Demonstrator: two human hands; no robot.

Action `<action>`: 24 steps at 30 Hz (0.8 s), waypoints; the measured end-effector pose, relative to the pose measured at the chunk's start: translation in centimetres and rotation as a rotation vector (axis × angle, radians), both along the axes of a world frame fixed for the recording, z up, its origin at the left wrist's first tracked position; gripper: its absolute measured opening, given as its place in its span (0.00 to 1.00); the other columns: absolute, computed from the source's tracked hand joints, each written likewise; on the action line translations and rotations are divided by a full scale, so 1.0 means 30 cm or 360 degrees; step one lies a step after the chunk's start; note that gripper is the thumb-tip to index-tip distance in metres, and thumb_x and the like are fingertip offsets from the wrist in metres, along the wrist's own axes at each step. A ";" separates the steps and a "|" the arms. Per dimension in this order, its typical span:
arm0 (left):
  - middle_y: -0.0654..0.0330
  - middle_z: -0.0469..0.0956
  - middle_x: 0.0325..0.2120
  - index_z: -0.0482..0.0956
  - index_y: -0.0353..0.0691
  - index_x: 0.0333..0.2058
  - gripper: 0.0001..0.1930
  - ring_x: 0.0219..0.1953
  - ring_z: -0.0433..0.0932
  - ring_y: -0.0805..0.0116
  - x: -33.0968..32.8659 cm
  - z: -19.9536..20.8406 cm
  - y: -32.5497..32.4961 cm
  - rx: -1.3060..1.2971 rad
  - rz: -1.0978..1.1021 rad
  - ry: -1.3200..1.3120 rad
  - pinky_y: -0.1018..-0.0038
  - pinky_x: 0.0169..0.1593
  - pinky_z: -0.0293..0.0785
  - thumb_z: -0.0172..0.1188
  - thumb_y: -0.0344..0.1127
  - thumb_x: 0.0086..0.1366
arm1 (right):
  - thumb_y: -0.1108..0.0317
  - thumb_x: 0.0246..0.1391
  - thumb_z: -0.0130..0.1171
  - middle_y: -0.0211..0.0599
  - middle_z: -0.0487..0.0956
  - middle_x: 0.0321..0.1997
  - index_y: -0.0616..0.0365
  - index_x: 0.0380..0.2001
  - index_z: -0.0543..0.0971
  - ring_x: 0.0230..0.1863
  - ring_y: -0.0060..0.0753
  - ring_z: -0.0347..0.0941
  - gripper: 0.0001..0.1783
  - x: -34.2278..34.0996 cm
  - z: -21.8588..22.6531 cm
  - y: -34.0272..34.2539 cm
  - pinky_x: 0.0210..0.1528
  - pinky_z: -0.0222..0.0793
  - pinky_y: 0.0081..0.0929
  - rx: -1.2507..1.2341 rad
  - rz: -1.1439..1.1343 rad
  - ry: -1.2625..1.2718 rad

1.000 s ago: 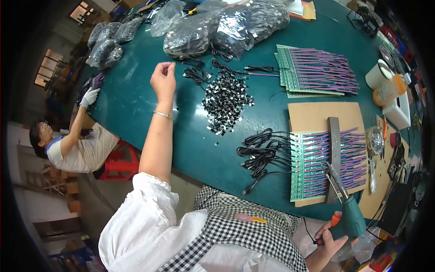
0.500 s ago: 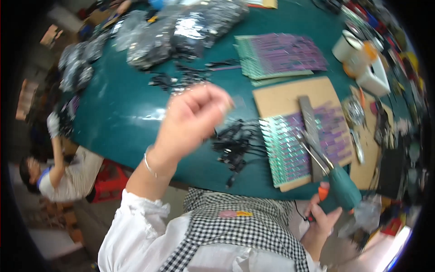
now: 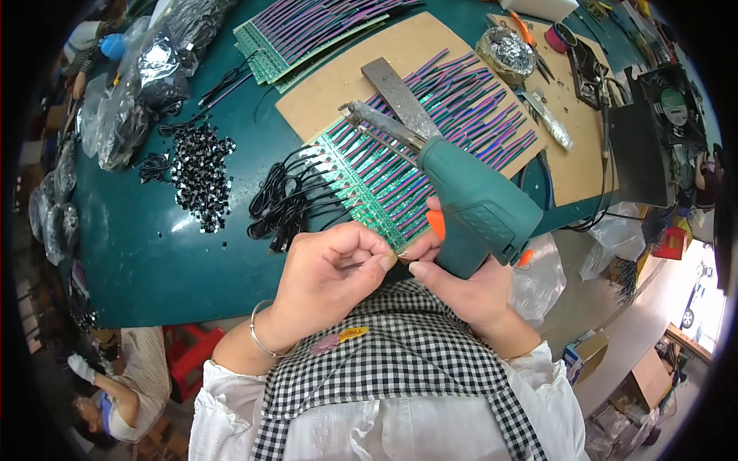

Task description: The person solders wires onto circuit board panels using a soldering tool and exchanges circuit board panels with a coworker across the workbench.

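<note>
In my right hand [image 3: 475, 296] is a green soldering gun [image 3: 484, 203] with an orange trigger; its metal tip points up and left over a panel of green circuit boards [image 3: 365, 203]. My left hand [image 3: 327, 273] is closed in a pinch, its fingertips close to my right thumb and finger at the panel's near corner. Whatever it pinches is too small to make out. Rows of purple and black wires run across the panel, and a grey metal bar [image 3: 400, 96] lies on them. Black cables [image 3: 280, 203] reach the panel's left edge.
Cardboard [image 3: 307, 100] lies under the panel. Left of it is a pile of small black parts [image 3: 201, 173]; plastic bags [image 3: 165, 65] sit beyond. Another wired panel stack [image 3: 307, 34] is at the back. Foil-lined dish [image 3: 507, 54] and fan [image 3: 675, 106] stand right. A person sits far left.
My left hand has come down toward my body and met my right fingers. The soldering gun has risen over the panel, its tip swinging left. My view has turned and shifted right.
</note>
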State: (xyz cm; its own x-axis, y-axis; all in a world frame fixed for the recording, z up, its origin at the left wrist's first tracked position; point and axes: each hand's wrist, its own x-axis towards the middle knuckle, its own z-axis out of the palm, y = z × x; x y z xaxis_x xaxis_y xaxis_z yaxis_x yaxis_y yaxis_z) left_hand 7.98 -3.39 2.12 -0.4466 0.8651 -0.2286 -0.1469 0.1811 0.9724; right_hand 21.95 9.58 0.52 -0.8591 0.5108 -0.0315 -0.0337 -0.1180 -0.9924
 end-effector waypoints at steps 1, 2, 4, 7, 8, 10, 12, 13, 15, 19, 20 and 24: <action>0.68 0.76 0.20 0.76 0.33 0.28 0.01 0.23 0.71 0.87 0.004 -0.005 0.000 0.0025 0.0022 0.0031 0.86 0.25 0.68 0.58 0.23 0.57 | 0.87 0.40 0.60 0.47 0.72 0.44 0.68 0.53 0.62 0.34 0.29 0.76 0.33 -0.003 -0.001 -0.001 0.34 0.75 0.23 -0.0010 -0.0003 -0.0006; 0.68 0.76 0.20 0.76 0.33 0.28 0.01 0.23 0.71 0.87 0.009 -0.007 0.000 0.0015 0.0022 0.0023 0.86 0.25 0.68 0.58 0.23 0.57 | 0.87 0.40 0.60 0.47 0.70 0.47 0.68 0.53 0.62 0.36 0.30 0.76 0.33 -0.003 0.002 -0.001 0.36 0.75 0.24 0.0012 -0.0005 0.0023; 0.66 0.77 0.20 0.76 0.32 0.27 0.01 0.23 0.74 0.85 0.016 -0.006 -0.001 -0.0022 0.0008 0.0043 0.86 0.26 0.70 0.59 0.23 0.57 | 0.87 0.40 0.60 0.47 0.68 0.51 0.68 0.53 0.62 0.37 0.31 0.76 0.33 -0.001 -0.001 0.000 0.38 0.75 0.25 0.0027 -0.0005 0.0044; 0.64 0.77 0.20 0.76 0.32 0.28 0.02 0.23 0.74 0.84 0.012 -0.009 -0.004 -0.0031 -0.0057 0.0189 0.85 0.25 0.70 0.60 0.23 0.56 | 0.86 0.40 0.61 0.47 0.65 0.55 0.69 0.53 0.62 0.35 0.31 0.75 0.33 -0.002 -0.010 0.006 0.37 0.75 0.24 0.0092 0.0022 0.0049; 0.64 0.77 0.20 0.76 0.32 0.28 0.02 0.23 0.74 0.84 0.012 -0.006 -0.006 -0.0035 -0.0053 0.0185 0.85 0.25 0.70 0.60 0.23 0.56 | 0.86 0.40 0.61 0.46 0.66 0.54 0.68 0.53 0.62 0.34 0.29 0.75 0.33 -0.005 -0.016 0.009 0.36 0.74 0.23 0.0161 0.0025 0.0078; 0.64 0.78 0.20 0.76 0.32 0.27 0.02 0.23 0.74 0.84 0.018 0.004 -0.004 -0.0063 -0.0039 0.0190 0.85 0.25 0.71 0.60 0.23 0.56 | 0.86 0.40 0.60 0.46 0.67 0.53 0.68 0.53 0.62 0.33 0.28 0.75 0.33 -0.015 -0.015 0.000 0.34 0.74 0.23 0.0226 0.0034 0.0103; 0.63 0.77 0.20 0.76 0.33 0.27 0.02 0.22 0.74 0.83 0.037 0.010 0.003 -0.0073 0.0047 0.0178 0.84 0.23 0.70 0.60 0.24 0.56 | 0.82 0.42 0.62 0.29 0.78 0.26 0.64 0.31 0.76 0.26 0.16 0.72 0.10 -0.036 0.002 -0.022 0.28 0.69 0.17 -0.0015 -0.0314 -0.0026; 0.63 0.77 0.19 0.76 0.33 0.27 0.02 0.20 0.74 0.83 0.043 0.011 0.004 -0.0080 0.0133 0.0172 0.82 0.22 0.70 0.61 0.24 0.55 | 0.82 0.42 0.62 0.29 0.78 0.26 0.64 0.31 0.76 0.26 0.16 0.72 0.10 -0.035 0.002 -0.023 0.28 0.69 0.17 -0.0017 -0.0313 -0.0030; 0.63 0.76 0.18 0.76 0.33 0.27 0.02 0.18 0.72 0.82 0.026 0.001 -0.007 -0.0014 -0.0005 0.0504 0.83 0.21 0.67 0.61 0.23 0.54 | 0.82 0.41 0.61 0.28 0.78 0.25 0.64 0.29 0.76 0.26 0.16 0.72 0.09 -0.031 0.004 -0.020 0.28 0.69 0.17 0.0060 -0.0270 -0.0041; 0.60 0.75 0.17 0.77 0.33 0.26 0.02 0.14 0.69 0.78 0.005 0.002 -0.011 0.0105 -0.0250 0.0624 0.83 0.19 0.64 0.60 0.22 0.53 | 0.87 0.40 0.57 0.43 0.72 0.41 0.69 0.53 0.62 0.29 0.23 0.72 0.32 0.000 -0.009 0.003 0.29 0.69 0.20 0.0302 0.0017 0.0062; 0.61 0.75 0.17 0.77 0.33 0.26 0.01 0.14 0.69 0.79 -0.002 0.006 -0.014 0.0117 -0.0385 0.0463 0.83 0.19 0.63 0.59 0.22 0.53 | 0.87 0.40 0.56 0.43 0.72 0.42 0.69 0.53 0.62 0.28 0.23 0.72 0.32 0.003 -0.002 0.010 0.29 0.69 0.20 0.0268 0.0041 -0.0031; 0.63 0.75 0.18 0.76 0.32 0.26 0.00 0.16 0.69 0.82 0.001 0.009 -0.023 0.0034 -0.0353 0.0191 0.84 0.20 0.62 0.58 0.22 0.55 | 0.85 0.40 0.58 0.43 0.71 0.45 0.68 0.53 0.62 0.28 0.23 0.71 0.32 0.010 -0.007 0.027 0.28 0.69 0.21 0.0176 0.0001 -0.0040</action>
